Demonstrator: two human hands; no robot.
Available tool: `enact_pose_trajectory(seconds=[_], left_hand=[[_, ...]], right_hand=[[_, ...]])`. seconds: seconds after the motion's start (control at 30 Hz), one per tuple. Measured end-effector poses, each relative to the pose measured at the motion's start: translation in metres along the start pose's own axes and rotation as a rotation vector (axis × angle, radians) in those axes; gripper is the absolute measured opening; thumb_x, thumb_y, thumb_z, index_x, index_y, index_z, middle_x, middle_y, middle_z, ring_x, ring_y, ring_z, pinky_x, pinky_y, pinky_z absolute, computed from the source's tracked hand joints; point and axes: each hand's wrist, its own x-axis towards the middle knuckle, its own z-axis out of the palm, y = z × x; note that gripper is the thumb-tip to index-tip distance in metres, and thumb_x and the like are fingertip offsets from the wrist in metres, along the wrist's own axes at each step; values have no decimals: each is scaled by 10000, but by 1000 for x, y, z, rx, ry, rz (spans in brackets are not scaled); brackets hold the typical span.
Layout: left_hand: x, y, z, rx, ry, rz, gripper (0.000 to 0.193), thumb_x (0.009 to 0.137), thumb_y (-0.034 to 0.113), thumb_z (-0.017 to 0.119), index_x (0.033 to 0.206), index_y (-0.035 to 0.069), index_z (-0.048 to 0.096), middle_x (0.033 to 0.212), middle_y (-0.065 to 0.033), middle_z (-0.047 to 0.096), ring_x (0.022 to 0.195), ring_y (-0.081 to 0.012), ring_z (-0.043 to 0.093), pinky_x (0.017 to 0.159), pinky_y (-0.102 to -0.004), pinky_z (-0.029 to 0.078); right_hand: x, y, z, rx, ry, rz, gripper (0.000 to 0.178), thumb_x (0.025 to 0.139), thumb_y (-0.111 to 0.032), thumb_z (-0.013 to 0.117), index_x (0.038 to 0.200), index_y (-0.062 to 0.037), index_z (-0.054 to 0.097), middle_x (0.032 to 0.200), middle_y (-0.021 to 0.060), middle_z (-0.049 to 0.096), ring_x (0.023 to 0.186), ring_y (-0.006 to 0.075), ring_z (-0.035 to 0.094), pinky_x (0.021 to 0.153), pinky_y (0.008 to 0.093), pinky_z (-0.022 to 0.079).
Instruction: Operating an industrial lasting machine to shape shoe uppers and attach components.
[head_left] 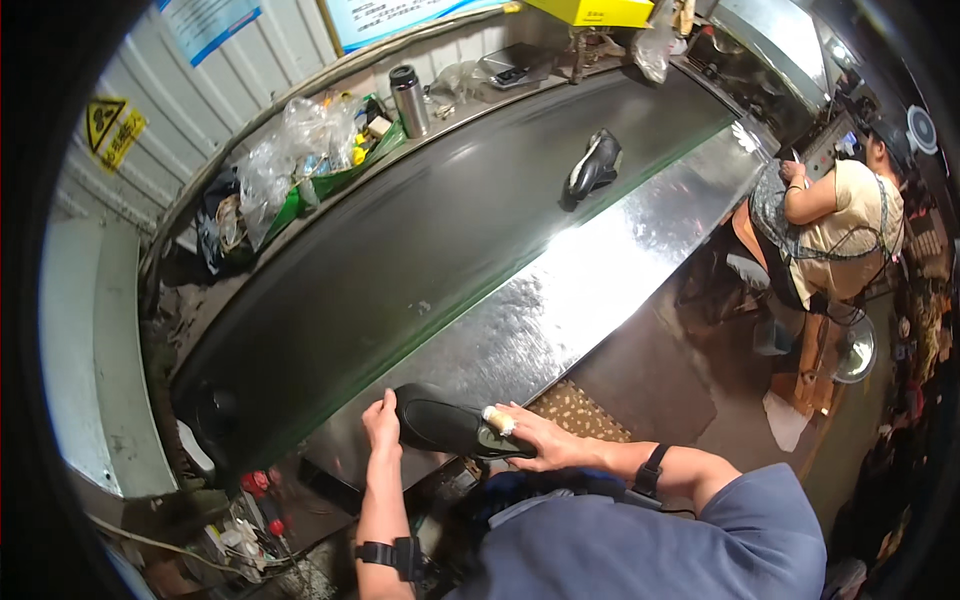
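Between my two hands is a black shoe, held just over the near edge of the metal ledge. My left hand grips its left end from the side. At the other end, my right hand is closed round the shoe, and one finger wears a cream-coloured wrap. The fingertips under the shoe are hidden. Farther off, a second black shoe with a pale grey edge lies on the dark conveyor belt.
A shiny metal ledge runs along the belt. Behind the belt stand a steel flask and a heap of plastic bags. At the far right a person in a pale top sits by the ledge. A white glove lies near its far end.
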Motion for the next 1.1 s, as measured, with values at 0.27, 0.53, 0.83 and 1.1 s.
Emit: enact_pose_trajectory(seconds=[0.27,0.53,0.83,1.1], left_hand=[[-23,-4,49,18,263,125,480,771,309,802,1057,-32,624,1072,-194,676,986,-324,647,884,-433,504],[-81,5,-14,-406,168,173,341,805,150,759,1069,-21,628,999,-108,670,878,-232,640,806,-359,519],[-224,-21,-154,-297,631,200,618,732,368,830,1140,-42,613,1018,-158,681,964,-224,639,858,-361,502],[-439,-162,-310,-839,963,-26,493,925,461,615,1089,5,709,1008,-116,726,956,-212,650,871,-365,496]], right_hand=[[-16,23,-1,85,3,32,919,829,-303,782,1509,41,268,1549,261,307,1469,398,267,1222,443,213],[24,-27,-18,696,-227,572,1086,876,-487,733,1556,33,63,1595,256,239,1485,363,247,1215,412,222],[105,-157,51,851,-618,631,649,978,-176,652,1527,-28,341,1333,133,581,1167,184,576,998,330,473],[29,-316,198,829,-948,445,253,992,-89,624,1220,16,600,975,26,682,856,85,615,748,251,509]])
